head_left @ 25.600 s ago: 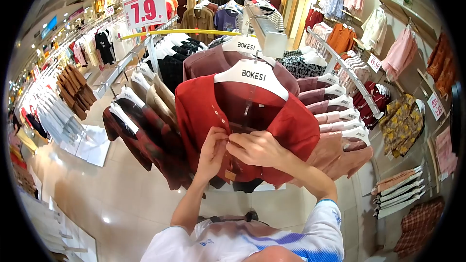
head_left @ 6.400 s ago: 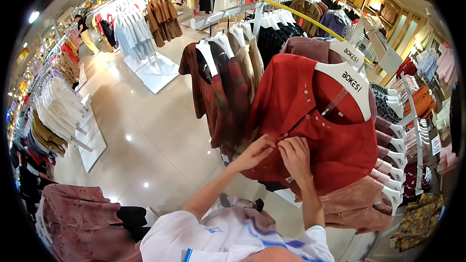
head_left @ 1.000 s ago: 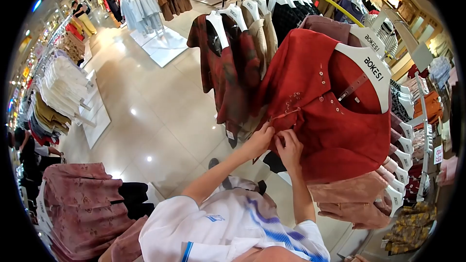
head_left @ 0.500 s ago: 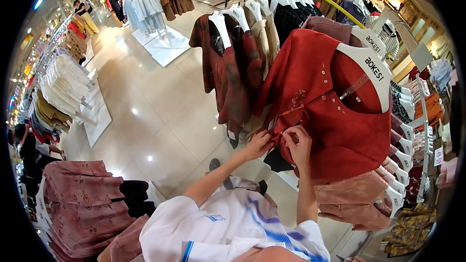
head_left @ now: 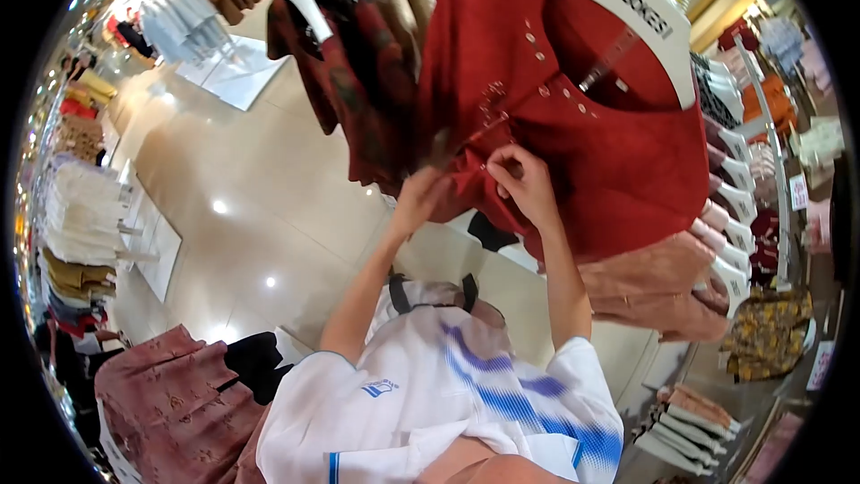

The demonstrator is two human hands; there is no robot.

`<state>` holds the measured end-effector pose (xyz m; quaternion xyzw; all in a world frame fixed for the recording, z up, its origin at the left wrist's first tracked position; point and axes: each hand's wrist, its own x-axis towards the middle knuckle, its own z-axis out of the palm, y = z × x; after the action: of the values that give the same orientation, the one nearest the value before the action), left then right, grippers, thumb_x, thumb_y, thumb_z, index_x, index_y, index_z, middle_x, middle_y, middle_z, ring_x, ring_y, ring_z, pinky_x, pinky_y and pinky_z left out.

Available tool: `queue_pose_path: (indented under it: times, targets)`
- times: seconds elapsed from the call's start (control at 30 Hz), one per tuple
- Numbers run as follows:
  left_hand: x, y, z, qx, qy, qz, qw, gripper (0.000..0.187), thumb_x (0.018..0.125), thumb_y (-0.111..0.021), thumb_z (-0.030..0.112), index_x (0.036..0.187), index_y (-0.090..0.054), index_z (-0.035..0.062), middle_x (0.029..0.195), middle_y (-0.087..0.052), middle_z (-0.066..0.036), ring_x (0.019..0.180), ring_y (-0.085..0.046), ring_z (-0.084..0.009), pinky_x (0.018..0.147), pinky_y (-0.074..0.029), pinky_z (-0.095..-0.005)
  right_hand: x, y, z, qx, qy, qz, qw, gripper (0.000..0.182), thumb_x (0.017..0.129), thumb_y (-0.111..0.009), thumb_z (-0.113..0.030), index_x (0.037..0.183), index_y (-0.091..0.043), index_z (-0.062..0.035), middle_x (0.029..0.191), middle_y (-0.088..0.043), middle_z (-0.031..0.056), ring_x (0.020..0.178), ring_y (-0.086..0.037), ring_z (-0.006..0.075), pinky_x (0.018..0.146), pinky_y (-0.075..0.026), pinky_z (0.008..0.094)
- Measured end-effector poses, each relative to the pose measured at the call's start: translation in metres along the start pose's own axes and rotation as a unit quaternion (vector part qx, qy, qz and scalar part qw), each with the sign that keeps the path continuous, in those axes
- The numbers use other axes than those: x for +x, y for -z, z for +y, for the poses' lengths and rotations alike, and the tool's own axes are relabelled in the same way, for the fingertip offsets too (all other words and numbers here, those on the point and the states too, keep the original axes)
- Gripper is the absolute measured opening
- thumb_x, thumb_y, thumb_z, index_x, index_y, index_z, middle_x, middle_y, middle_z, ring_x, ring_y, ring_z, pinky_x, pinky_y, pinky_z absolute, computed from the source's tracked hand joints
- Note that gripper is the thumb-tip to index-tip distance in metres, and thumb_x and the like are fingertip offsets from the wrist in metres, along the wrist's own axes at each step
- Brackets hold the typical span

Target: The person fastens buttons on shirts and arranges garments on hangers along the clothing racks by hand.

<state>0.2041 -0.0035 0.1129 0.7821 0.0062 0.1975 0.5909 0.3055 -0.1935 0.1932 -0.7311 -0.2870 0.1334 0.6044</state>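
The head camera looks forward and down, near the red blouse (head_left: pixel 582 157).

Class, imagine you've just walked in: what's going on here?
In a clothes shop, a person has both bare hands at the front of a red shirt on a white hanger. The left hand, blurred, is low on the front; the right hand is beside it, fingers bent. The shirt is open at the neck.

Left hand (head_left: pixel 421 199), right hand (head_left: pixel 527 184) at red shirt (head_left: pixel 618 161), lower front; hanger (head_left: pixel 652 21) in its neckline; plaid garment (head_left: pixel 356 94) left of it.
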Motion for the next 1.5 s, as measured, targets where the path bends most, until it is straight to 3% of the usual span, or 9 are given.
queue_pose_path:
  times: [0.4, 0.47, 0.63, 0.83, 0.93, 1.0, 1.1, 1.3, 1.5]
  targets:
    - [0.000, -0.019, 0.003, -0.135, 0.006, -0.106, 0.985, 0.027, 0.095, -0.061, 0.013, 0.115, -0.050, -0.0025, 0.105, -0.050, -0.010, 0.094, -0.051, -0.0163, 0.082, -0.043, -0.0256, 0.007, -0.002, 0.000, 0.230, -0.067, -0.024, 0.971, 0.007, 0.093, -0.064, -0.008, 0.096, -0.060, -0.0032, 0.082, -0.058, -0.0017, 0.057, -0.049, 0.0031, 0.050, -0.039, 0.0188]
    - [0.004, -0.029, 0.014, 0.061, -0.126, -0.050, 0.989, 0.035, 0.091, -0.066, 0.012, 0.116, -0.048, -0.0035, 0.112, -0.046, -0.013, 0.097, -0.050, -0.0197, 0.079, -0.044, -0.0279, 0.008, -0.005, -0.004, 0.240, -0.073, -0.025, 0.968, 0.007, 0.093, -0.064, -0.009, 0.096, -0.060, -0.0034, 0.082, -0.058, -0.0017, 0.057, -0.049, 0.0031, 0.049, -0.039, 0.0188]
    - [0.008, -0.028, 0.003, 0.024, -0.075, -0.070, 0.994, 0.026, 0.088, -0.067, 0.007, 0.108, -0.054, -0.0024, 0.088, -0.048, -0.009, 0.079, -0.051, -0.0192, 0.067, -0.042, -0.0277, 0.011, 0.001, -0.002, 0.245, -0.070, -0.033, 0.966, 0.008, 0.093, -0.064, -0.010, 0.097, -0.060, -0.0043, 0.084, -0.058, -0.0017, 0.059, -0.050, 0.0032, 0.051, -0.040, 0.0191]
    - [0.007, -0.006, -0.008, -0.126, 0.059, -0.091, 0.986, 0.017, 0.090, -0.059, 0.005, 0.105, -0.058, -0.0022, 0.085, -0.055, -0.002, 0.080, -0.050, -0.0085, 0.071, -0.044, -0.0237, 0.013, 0.014, 0.004, 0.007, 0.023, -0.006, 1.000, 0.016, 0.089, -0.067, -0.009, 0.102, -0.059, -0.0032, 0.088, -0.059, 0.0018, 0.069, -0.057, 0.0078, 0.063, -0.046, 0.0223]
    - [0.009, -0.002, 0.004, -0.112, 0.057, -0.068, 0.990, 0.018, 0.091, -0.057, 0.005, 0.106, -0.058, -0.0027, 0.086, -0.059, -0.002, 0.079, -0.053, -0.0061, 0.071, -0.045, -0.0221, 0.003, -0.001, -0.015, -0.094, 0.120, 0.116, 0.982, 0.018, 0.085, -0.069, -0.006, 0.100, -0.060, -0.0023, 0.085, -0.058, 0.0062, 0.072, -0.059, 0.0146, 0.068, -0.049, 0.0258]
    - [0.008, -0.001, 0.014, -0.141, 0.097, -0.057, 0.984, 0.017, 0.092, -0.058, 0.007, 0.107, -0.059, -0.0015, 0.087, -0.060, -0.001, 0.078, -0.051, -0.0040, 0.069, -0.044, -0.0212, -0.007, -0.011, -0.031, -0.256, 0.238, 0.271, 0.897, 0.019, 0.082, -0.071, -0.006, 0.097, -0.060, -0.0027, 0.086, -0.056, 0.0098, 0.073, -0.059, 0.0209, 0.069, -0.051, 0.0305]
    - [0.006, -0.005, 0.016, -0.237, 0.165, -0.049, 0.956, 0.015, 0.093, -0.060, 0.008, 0.106, -0.060, -0.0004, 0.087, -0.060, 0.000, 0.078, -0.051, -0.0030, 0.067, -0.043, -0.0207, -0.041, -0.036, -0.007, -0.155, 0.199, 0.126, 0.959, 0.023, 0.082, -0.073, -0.009, 0.099, -0.058, -0.0044, 0.091, -0.058, 0.0099, 0.075, -0.061, 0.0224, 0.068, -0.052, 0.0346]
    - [0.002, -0.013, 0.022, -0.336, 0.191, -0.050, 0.921, 0.011, 0.097, -0.059, 0.012, 0.103, -0.062, 0.0026, 0.087, -0.061, 0.002, 0.080, -0.054, -0.0035, 0.067, -0.043, -0.0198, -0.046, -0.070, 0.024, -0.218, 0.115, 0.172, 0.954, 0.030, 0.083, -0.071, -0.012, 0.109, -0.060, -0.0014, 0.102, -0.062, 0.0142, 0.089, -0.064, 0.0351, 0.075, -0.052, 0.0382]
    - [0.008, -0.006, 0.025, -0.334, 0.179, -0.063, 0.923, 0.012, 0.096, -0.061, 0.012, 0.103, -0.061, 0.0022, 0.086, -0.063, 0.002, 0.079, -0.057, -0.0048, 0.072, -0.044, -0.0199, -0.047, -0.049, 0.029, -0.112, 0.085, 0.130, 0.982, 0.027, 0.086, -0.066, -0.005, 0.112, -0.061, -0.0006, 0.097, -0.068, 0.0166, 0.087, -0.068, 0.0316, 0.074, -0.052, 0.0361]
